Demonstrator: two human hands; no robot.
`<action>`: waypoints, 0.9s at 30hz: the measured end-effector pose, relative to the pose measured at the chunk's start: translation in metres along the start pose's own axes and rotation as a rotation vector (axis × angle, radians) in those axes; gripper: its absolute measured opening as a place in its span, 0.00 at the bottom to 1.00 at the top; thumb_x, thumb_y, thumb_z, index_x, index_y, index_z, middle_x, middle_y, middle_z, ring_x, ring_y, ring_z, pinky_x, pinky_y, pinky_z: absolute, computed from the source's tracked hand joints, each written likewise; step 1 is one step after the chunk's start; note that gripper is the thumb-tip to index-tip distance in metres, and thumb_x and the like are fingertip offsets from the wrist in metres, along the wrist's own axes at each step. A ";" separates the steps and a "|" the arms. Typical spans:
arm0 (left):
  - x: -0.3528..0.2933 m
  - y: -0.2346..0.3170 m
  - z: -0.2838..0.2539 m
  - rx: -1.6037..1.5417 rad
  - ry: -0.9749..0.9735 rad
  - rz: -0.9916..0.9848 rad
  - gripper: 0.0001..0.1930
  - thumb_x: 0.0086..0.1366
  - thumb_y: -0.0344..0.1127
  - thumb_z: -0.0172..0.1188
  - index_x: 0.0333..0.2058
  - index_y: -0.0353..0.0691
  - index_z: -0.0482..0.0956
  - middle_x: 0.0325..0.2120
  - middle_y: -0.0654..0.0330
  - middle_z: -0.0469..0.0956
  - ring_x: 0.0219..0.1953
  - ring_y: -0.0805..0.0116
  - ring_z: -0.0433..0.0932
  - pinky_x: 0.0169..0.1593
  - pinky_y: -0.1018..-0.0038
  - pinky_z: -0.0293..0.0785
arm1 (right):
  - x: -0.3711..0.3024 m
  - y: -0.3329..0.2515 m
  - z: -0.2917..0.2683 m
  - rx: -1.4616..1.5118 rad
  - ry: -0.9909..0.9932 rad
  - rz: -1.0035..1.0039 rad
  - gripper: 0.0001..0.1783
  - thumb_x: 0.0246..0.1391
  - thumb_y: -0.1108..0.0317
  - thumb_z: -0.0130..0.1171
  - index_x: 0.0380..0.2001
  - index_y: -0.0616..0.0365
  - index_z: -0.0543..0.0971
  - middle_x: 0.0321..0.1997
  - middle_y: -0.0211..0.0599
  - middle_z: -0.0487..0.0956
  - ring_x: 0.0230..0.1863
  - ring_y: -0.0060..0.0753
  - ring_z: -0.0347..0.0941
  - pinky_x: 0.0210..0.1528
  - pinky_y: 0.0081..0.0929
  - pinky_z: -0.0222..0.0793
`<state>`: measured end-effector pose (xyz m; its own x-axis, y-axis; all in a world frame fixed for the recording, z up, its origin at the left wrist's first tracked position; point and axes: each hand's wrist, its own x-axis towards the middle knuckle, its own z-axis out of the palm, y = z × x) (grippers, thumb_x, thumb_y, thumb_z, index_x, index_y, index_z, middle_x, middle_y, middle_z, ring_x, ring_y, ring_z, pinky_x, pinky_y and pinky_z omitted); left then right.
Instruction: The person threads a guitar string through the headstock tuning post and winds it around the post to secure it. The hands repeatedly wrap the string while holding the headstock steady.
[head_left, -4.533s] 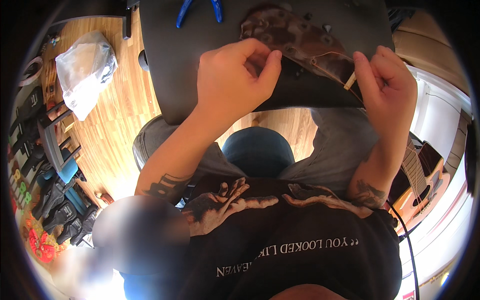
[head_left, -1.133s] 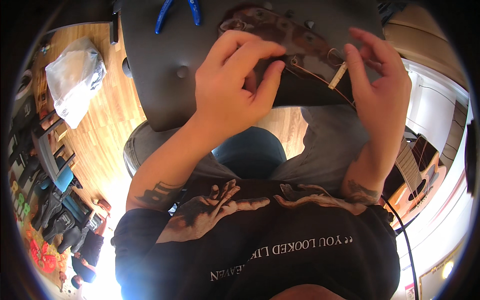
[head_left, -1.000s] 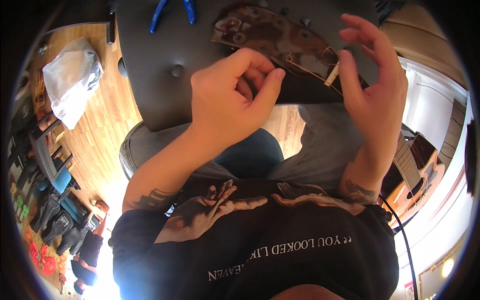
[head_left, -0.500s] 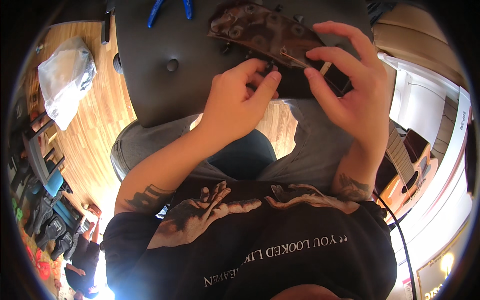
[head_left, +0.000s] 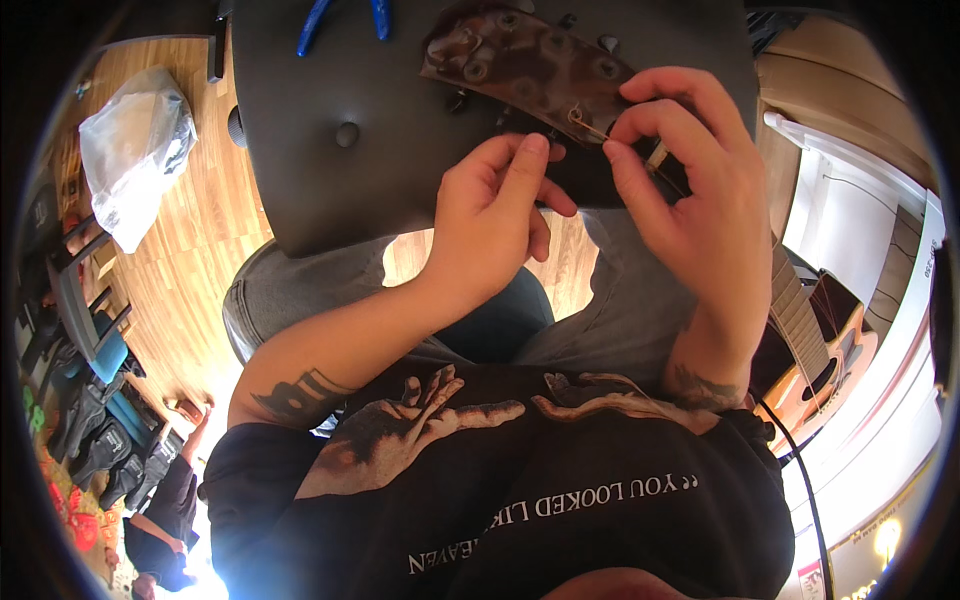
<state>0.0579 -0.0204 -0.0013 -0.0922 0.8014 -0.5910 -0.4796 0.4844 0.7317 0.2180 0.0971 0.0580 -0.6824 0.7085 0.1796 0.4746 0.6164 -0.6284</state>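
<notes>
The pliers (head_left: 381,18) beyond the left hand (head_left: 490,205) are coloured blue, the guitar head (head_left: 530,66) beside the right hand (head_left: 695,165) dark brown; the shirt (head_left: 480,462) below is printed beige and white on black.

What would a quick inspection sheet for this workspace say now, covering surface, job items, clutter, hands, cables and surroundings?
Surface: black padded top with a round button.
Job items: brown guitar headstock lying on the top; string running from its face to the right hand; small pale bar, partly hidden.
Clutter: blue-handled tool, only handles in frame.
Left hand: fingertips near the headstock's near edge; grip unclear.
Right hand: thumb and finger pinching the string.
Cables: black cord at lower right.
Surroundings: plastic bag on wood floor; acoustic guitar at right; another person lower left.
</notes>
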 end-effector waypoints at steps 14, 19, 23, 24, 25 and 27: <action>0.006 0.016 -0.010 -0.205 -0.088 -0.227 0.21 0.86 0.44 0.52 0.41 0.29 0.80 0.23 0.58 0.85 0.16 0.77 0.77 0.22 0.77 0.69 | 0.006 -0.001 -0.001 -0.081 -0.007 -0.061 0.08 0.51 0.78 0.73 0.35 0.57 0.86 0.34 0.34 0.83 0.38 0.40 0.79 0.39 0.35 0.75; -0.004 0.005 0.001 0.308 0.083 0.203 0.18 0.82 0.41 0.61 0.52 0.28 0.84 0.28 0.56 0.87 0.17 0.79 0.77 0.19 0.80 0.67 | 0.008 -0.002 -0.002 -0.059 -0.031 -0.041 0.08 0.51 0.77 0.72 0.35 0.57 0.85 0.33 0.34 0.82 0.38 0.43 0.78 0.39 0.37 0.75; 0.003 0.013 -0.006 0.396 0.100 0.206 0.17 0.79 0.41 0.66 0.51 0.30 0.86 0.27 0.57 0.88 0.19 0.80 0.79 0.20 0.80 0.70 | 0.009 -0.003 -0.002 -0.069 -0.037 -0.062 0.08 0.51 0.78 0.71 0.35 0.57 0.84 0.33 0.34 0.81 0.38 0.44 0.77 0.40 0.38 0.74; 0.005 0.012 -0.007 0.400 0.098 0.198 0.16 0.78 0.41 0.67 0.51 0.31 0.87 0.26 0.57 0.88 0.19 0.79 0.79 0.21 0.80 0.70 | 0.009 -0.003 -0.002 -0.070 -0.037 -0.068 0.08 0.51 0.78 0.70 0.35 0.57 0.84 0.32 0.34 0.81 0.38 0.44 0.77 0.40 0.39 0.73; 0.007 0.010 -0.009 0.403 0.097 0.194 0.16 0.77 0.40 0.69 0.51 0.31 0.87 0.26 0.58 0.88 0.18 0.79 0.80 0.21 0.79 0.71 | 0.009 -0.002 -0.002 -0.069 -0.043 -0.070 0.08 0.52 0.78 0.70 0.35 0.57 0.84 0.33 0.35 0.81 0.38 0.44 0.77 0.40 0.39 0.73; 0.008 0.008 -0.011 0.568 0.115 0.370 0.15 0.75 0.39 0.71 0.49 0.33 0.88 0.24 0.59 0.87 0.18 0.77 0.81 0.22 0.79 0.73 | 0.010 -0.001 -0.003 -0.067 -0.052 -0.073 0.07 0.52 0.77 0.70 0.35 0.58 0.84 0.33 0.35 0.81 0.37 0.45 0.77 0.40 0.39 0.73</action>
<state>0.0443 -0.0138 -0.0042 -0.2694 0.9223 -0.2770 0.1304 0.3199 0.9384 0.2123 0.1042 0.0623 -0.7440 0.6428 0.1822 0.4574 0.6888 -0.5624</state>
